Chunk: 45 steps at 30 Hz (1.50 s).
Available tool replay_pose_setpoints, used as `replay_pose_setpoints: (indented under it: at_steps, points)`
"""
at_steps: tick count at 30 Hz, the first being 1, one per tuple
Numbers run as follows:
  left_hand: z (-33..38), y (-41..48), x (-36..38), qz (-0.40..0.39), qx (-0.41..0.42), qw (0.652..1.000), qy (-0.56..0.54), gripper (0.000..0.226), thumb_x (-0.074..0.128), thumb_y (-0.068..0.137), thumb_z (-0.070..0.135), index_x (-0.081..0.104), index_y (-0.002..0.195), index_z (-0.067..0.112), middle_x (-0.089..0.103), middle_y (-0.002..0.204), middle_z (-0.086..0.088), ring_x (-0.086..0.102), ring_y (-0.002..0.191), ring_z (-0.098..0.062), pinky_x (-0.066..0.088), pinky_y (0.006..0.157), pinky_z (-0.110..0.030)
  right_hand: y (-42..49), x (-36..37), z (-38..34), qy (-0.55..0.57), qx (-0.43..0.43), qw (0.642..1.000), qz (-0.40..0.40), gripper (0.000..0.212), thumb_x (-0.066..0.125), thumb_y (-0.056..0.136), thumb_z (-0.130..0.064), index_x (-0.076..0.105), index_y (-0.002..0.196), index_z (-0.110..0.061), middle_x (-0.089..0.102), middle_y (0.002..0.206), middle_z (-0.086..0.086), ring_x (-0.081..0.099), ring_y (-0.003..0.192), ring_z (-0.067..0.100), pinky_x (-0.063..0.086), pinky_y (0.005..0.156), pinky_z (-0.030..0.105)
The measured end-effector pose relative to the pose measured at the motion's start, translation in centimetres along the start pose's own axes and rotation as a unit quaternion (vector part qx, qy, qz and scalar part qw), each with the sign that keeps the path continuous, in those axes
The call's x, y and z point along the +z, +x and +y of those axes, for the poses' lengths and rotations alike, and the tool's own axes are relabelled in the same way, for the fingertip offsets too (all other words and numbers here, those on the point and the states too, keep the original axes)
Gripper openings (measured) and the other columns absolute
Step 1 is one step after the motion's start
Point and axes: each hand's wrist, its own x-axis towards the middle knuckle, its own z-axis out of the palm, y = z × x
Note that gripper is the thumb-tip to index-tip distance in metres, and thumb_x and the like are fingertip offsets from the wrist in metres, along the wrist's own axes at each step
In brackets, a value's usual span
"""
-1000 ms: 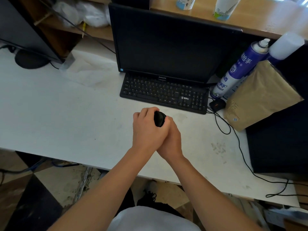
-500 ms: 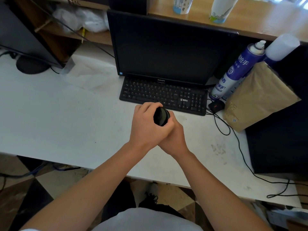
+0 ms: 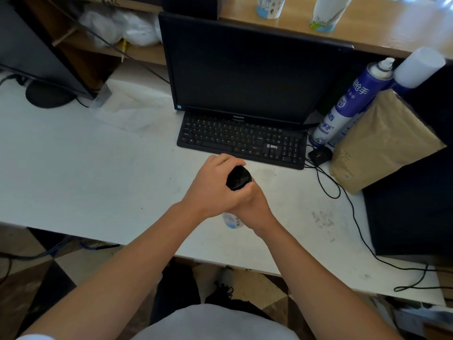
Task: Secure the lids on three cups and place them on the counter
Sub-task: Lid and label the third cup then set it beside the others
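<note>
Centrally, two bare forearms reach in from below and meet over a white counter. The left hand curls its fingers around a round black plastic lid, gripping it from the left and far side. The right hand sits just below and to the right of the left one, wrapped around the body of a white paper cup with blue print. Only the cup's lower end shows, beneath both wrists. The lid sits on top of this cup. Whether the cup's base touches the counter cannot be told.

Just beyond the hands lies a black computer keyboard, with a dark flat monitor standing behind it. To the right of the hands, near the keyboard's end, rests a small black mouse with its cable trailing toward the viewer. Farther right, a blue and white spray can leans beside a brown paper bag.

Well beyond the hands, behind the monitor, a raised wooden counter carries two more printed paper cups, one to the left of the other; their tops are cut off by the frame.
</note>
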Motion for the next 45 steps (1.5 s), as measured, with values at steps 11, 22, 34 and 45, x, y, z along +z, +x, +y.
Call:
replay_pose_setpoints:
  at_steps: [11,22,34,45]
  points:
    - [-3.6,-0.3,0.3,-0.041,0.019,0.988,-0.146,0.053,0.054,0.091,0.048,0.056,0.136,0.019,0.06,0.132,0.005,0.055,0.121,-0.009,0.047,0.101,-0.023,0.5,-0.5,1.1,0.13,0.094,0.987,-0.02,0.059,0.086,0.07,-0.015,0.061,0.122,-0.029,0.076,0.107,-0.004,0.072,0.101,0.013,0.058,0.087,0.038]
    - [-16.8,-6.5,5.4,-0.078,-0.295,0.925,0.224,0.078,0.037,0.095,0.063,0.02,0.156,0.017,0.002,0.166,-0.02,0.0,0.151,-0.045,0.008,0.121,-0.059,1.1,-2.2,2.4,0.12,0.145,0.982,0.026,0.075,0.091,0.053,-0.03,0.062,0.122,-0.028,0.076,0.108,-0.002,0.072,0.104,0.017,0.057,0.094,0.048]
    - [-18.9,-8.7,7.9,-0.034,-0.285,0.915,0.285,0.083,0.021,0.092,0.072,0.009,0.159,0.025,0.0,0.168,-0.012,-0.008,0.153,-0.037,-0.001,0.123,-0.057,2.3,-1.5,3.0,0.04,0.158,0.985,0.048,0.083,0.096,0.056,-0.03,0.055,0.129,-0.031,0.071,0.115,-0.006,0.069,0.107,0.013,0.058,0.092,0.04]
    - [-19.0,-8.7,8.1,-0.006,-0.281,0.92,0.273,0.081,0.022,0.092,0.071,0.015,0.158,0.025,0.003,0.168,-0.011,-0.006,0.153,-0.036,-0.002,0.123,-0.056,5.1,-3.3,-1.4,-0.281,0.011,0.96,-0.014,0.081,0.092,0.06,-0.029,0.05,0.13,-0.029,0.061,0.12,-0.011,0.06,0.109,0.013,0.052,0.089,0.029]
